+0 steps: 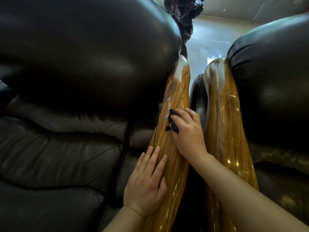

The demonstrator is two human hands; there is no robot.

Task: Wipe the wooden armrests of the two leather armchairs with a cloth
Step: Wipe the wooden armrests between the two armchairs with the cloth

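Observation:
Two dark leather armchairs stand side by side, the left armchair [83, 64] and the right armchair [270, 72]. Between them run two glossy striped wooden armrests. My right hand [187, 131] presses a small dark cloth [173, 121] onto the middle of the left chair's armrest [177, 91]; only the cloth's edge shows under my fingers. My left hand [147, 180] lies flat, fingers spread, lower on the same armrest's left side. The right chair's armrest [224, 114] is untouched, partly crossed by my right forearm.
The left chair's seat cushion [58, 156] fills the lower left. A dark gap runs between the two armrests. A dark carved wooden piece [184, 12] rises behind the chairs, with a bright pale floor or wall beyond it.

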